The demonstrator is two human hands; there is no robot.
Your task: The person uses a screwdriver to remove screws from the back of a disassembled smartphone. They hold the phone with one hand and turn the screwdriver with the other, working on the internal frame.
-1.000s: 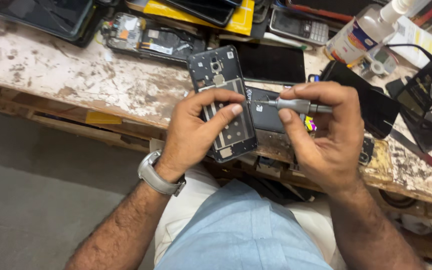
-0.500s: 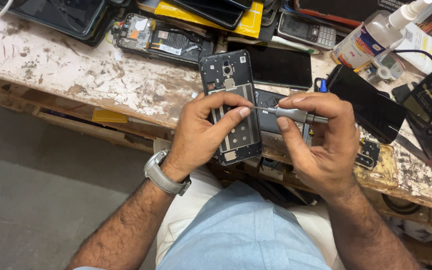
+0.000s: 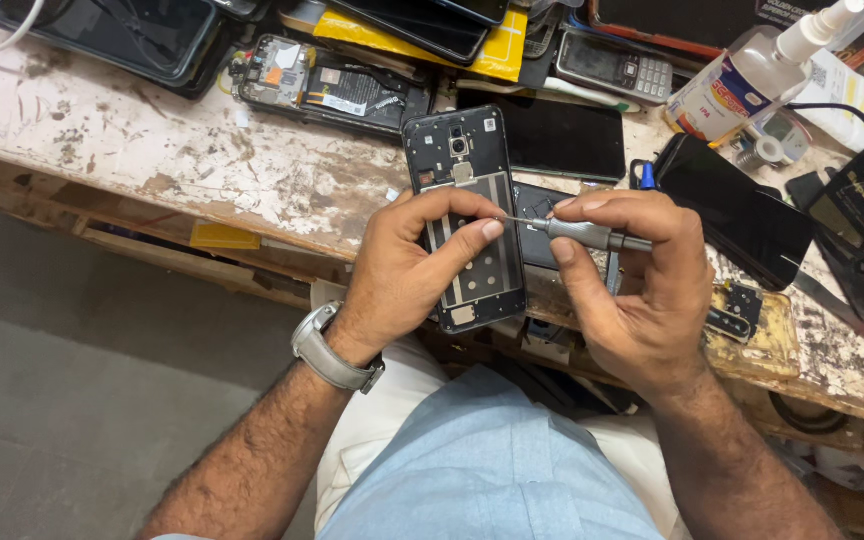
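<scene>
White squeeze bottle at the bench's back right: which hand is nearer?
Right. The right hand, holding a grey screwdriver, sits below and slightly left of the bottle. The left hand, gripping the open phone frame, is farther left across the bench.

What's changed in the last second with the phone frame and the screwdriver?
Little moved. The right hand drew the small grey screwdriver slightly rightward, so its thin tip now shows, meeting the left hand's fingertips at the edge of the opened phone frame. The left hand still grips the frame over the worn bench; nothing was picked up or let go.
</scene>
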